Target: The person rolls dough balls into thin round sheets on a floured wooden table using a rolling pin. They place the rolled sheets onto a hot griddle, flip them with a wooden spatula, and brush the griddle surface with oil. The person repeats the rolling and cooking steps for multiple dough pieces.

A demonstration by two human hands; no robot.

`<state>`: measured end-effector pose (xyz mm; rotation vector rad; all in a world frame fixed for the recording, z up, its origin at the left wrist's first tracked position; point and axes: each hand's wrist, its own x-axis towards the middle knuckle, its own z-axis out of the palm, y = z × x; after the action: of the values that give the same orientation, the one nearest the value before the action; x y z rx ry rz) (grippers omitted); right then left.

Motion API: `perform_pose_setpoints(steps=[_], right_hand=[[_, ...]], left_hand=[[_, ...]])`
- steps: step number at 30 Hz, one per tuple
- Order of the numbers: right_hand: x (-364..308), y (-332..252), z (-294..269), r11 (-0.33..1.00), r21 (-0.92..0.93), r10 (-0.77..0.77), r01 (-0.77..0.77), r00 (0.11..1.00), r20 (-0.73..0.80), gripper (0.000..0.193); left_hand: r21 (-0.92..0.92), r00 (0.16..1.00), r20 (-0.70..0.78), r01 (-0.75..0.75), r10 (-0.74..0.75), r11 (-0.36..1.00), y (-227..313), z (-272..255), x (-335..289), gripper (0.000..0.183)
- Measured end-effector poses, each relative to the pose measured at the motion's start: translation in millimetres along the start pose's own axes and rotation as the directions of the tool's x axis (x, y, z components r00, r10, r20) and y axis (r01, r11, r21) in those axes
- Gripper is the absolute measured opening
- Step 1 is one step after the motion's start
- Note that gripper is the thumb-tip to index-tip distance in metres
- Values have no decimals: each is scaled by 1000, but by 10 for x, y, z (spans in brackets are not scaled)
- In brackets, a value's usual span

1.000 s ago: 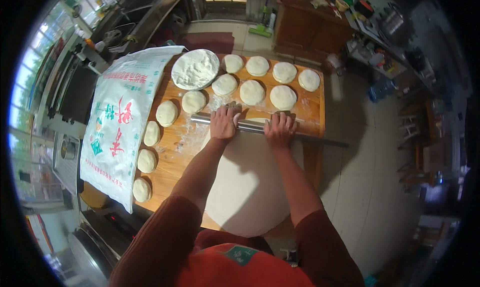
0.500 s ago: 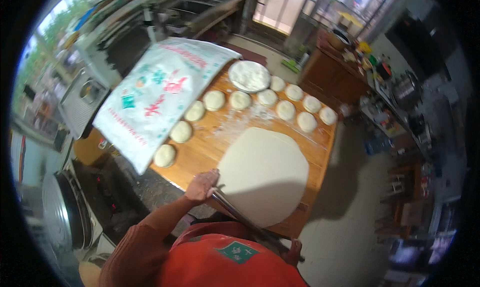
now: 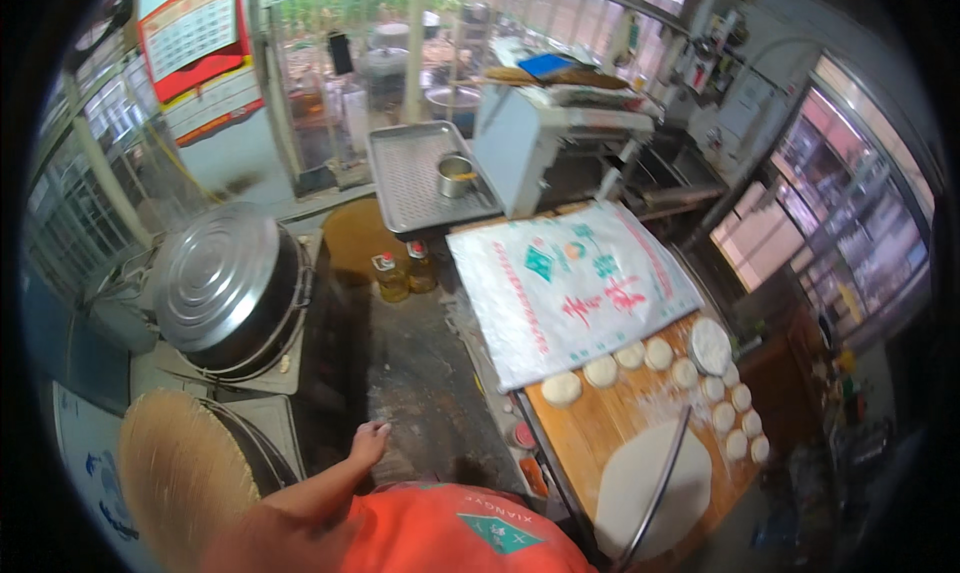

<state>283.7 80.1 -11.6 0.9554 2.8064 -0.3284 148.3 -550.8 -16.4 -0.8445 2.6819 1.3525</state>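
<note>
Head view: the left hand hangs with fingers loosely open, holding nothing, above the dark floor beside a woven lid. The right hand is out of sight. The rolling pin lies across the flat dough sheet on the wooden board, near the dough balls and the flour sack.

place: bakery kitchen (probably commercial) | shown by: dough balls on floured board, flour sack, steamer pot
</note>
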Motion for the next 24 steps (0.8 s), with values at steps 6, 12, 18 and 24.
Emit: perform_pose_setpoints(steps=[6, 12, 18, 24], right_hand=[[1081, -1853, -55, 876, 367, -170, 312, 913, -371, 28], [1914, -6361, 53, 230, 846, -640, 480, 730, -241, 21], [2252, -10202, -970, 35, 983, -720, 182, 687, -101, 57], [2927, -12091, -1967, -437, 830, -481, -347, 870, 110, 65]], left_hand=[[-569, 924, -84, 262, -372, 779, -549, -872, 143, 24], [-732, 933, -124, 144, -339, 666, -484, -923, 623, 17], [-359, 921, -313, 112, -233, 927, -399, -1214, 1171, 19], [-357, 881, -272, 282, -388, 890, -42, -1625, 1670, 20]])
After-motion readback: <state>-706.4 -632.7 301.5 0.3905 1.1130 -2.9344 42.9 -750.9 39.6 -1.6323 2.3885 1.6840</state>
